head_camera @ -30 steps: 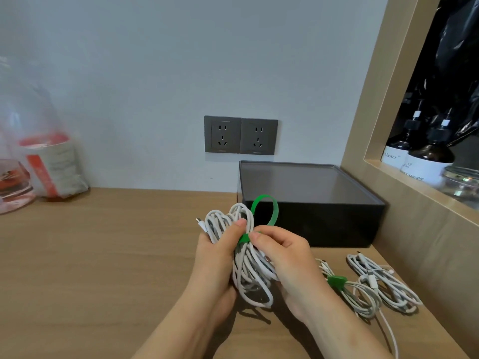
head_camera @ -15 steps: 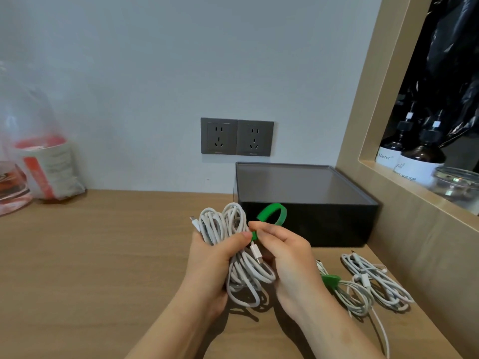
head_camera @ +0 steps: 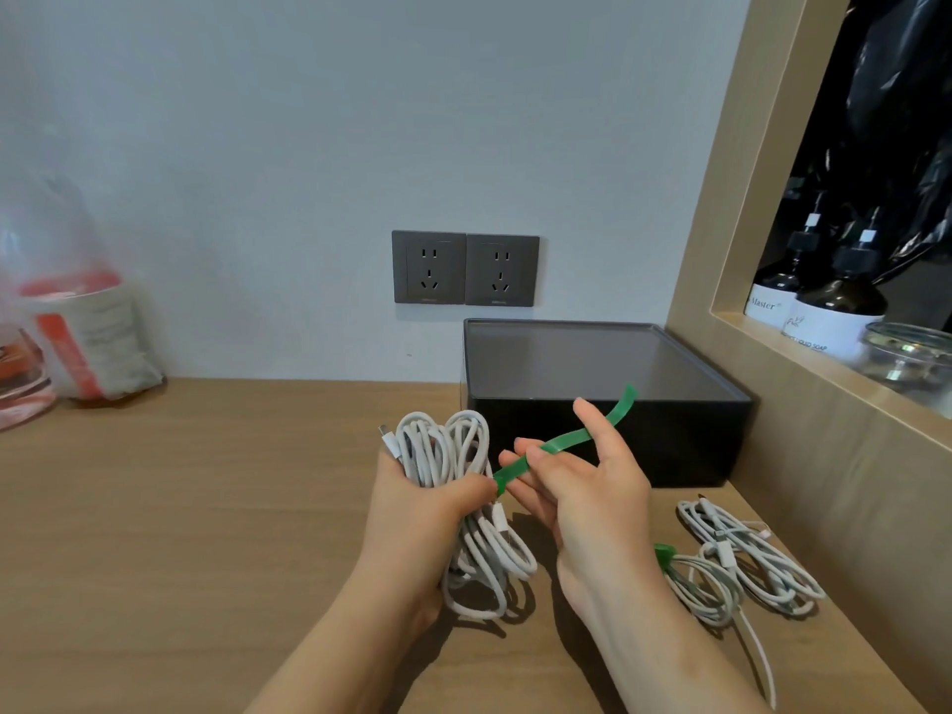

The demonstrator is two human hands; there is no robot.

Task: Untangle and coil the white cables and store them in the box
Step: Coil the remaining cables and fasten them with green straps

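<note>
Black box (head_camera: 690, 440) sits at the back right of the wooden table (head_camera: 206, 507), against the wall and the wood side panel. Its top shows a flat grey face recessed inside the rim; can't tell if that's a lid or the floor. No cable in it. Left hand (head_camera: 427, 512) is wrapped around the middle of a white cable bundle (head_camera: 448, 450), thumb across the front, loops sticking out above and below the fist, lower loops touching the table. The bundle is in front of the box's left corner, not touching it. Right hand (head_camera: 582, 492) pinches a green strap (head_camera: 566, 438) between thumb and fingers, index finger raised and straight. The strap runs from the bundle at the left thumb up and right, its free end over the box's front edge. Two more white coils lie on the table right of the right wrist, near the box front: one with a green tie (head_camera: 664, 552) and a loose tail trailing toward the near edge, the other coil (head_camera: 752, 553) just beside it by the side panel. Grey double wall socket (head_camera: 465, 268) above the box. Plastic bag (head_camera: 77, 342) far left, blurred. Dark bottles (head_camera: 834, 311) and a glass jar (head_camera: 912, 353) in the niche at right.
</note>
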